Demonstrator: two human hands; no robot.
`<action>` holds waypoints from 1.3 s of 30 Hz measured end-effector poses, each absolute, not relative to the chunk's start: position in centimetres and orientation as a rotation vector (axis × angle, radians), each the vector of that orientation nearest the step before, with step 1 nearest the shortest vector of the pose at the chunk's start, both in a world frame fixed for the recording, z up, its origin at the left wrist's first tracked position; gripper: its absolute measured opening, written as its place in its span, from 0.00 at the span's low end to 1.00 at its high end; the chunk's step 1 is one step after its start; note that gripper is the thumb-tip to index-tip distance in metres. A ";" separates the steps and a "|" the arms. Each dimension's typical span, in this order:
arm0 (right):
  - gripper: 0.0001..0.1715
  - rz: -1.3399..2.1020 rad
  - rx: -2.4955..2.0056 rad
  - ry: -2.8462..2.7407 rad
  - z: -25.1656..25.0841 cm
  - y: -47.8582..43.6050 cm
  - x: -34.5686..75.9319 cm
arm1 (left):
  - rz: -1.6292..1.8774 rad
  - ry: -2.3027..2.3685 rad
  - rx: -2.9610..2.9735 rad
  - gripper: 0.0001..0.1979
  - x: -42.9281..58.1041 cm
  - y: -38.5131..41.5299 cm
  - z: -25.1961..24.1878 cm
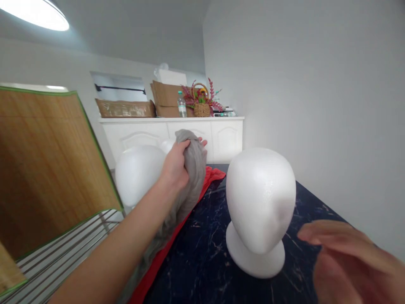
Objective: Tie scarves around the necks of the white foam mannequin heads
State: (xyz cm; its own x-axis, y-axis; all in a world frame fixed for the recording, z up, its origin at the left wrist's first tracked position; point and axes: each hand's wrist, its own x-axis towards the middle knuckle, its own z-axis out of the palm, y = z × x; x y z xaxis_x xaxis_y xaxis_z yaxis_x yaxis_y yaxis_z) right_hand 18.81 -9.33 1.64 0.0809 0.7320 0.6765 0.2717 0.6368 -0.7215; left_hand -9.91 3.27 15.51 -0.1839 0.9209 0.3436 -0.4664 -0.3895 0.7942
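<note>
Over the left side of the dark marbled table (202,253), the left hand (175,166) is clenched round a soft grey fabric bundle (193,169) — its bunched top pokes above the fist, the rest trails down along the forearm over a red cloth (211,174). Near right, the blurred right hand (344,257) hovers loose-fingered, holding nothing — beside a white foam mannequin head (261,198).

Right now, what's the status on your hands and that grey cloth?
Left hand gripping grey cloth, lifted. Right hand open, empty, beside foam head. Red cloth lies under the grey one.
</note>
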 end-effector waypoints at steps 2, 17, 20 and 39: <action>0.40 0.529 -0.814 -1.543 4.9 -10.1 14.4 | 1.785 0.566 1.099 0.13 -8.6 -1.6 16.4; 0.18 1.140 -0.571 -1.727 10.7 -12.8 5.0 | 1.617 0.744 1.753 0.10 -12.9 -12.0 17.9; 0.14 1.068 -0.665 -1.678 10.9 -13.2 6.5 | 1.701 0.925 2.023 0.08 -14.7 -11.5 16.9; 0.16 1.064 -0.842 -2.065 19.3 -13.7 12.7 | 1.728 0.612 0.949 0.10 -12.1 -13.8 1.3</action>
State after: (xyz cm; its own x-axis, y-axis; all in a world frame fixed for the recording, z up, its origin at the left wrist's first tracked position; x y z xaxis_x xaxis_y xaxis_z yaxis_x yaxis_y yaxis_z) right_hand 12.66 -13.68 19.27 -0.5765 0.7754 0.2577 0.2399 0.4621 -0.8538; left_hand -12.08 -13.83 1.33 -0.1626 0.9381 0.3060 -0.5364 -0.3443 0.7705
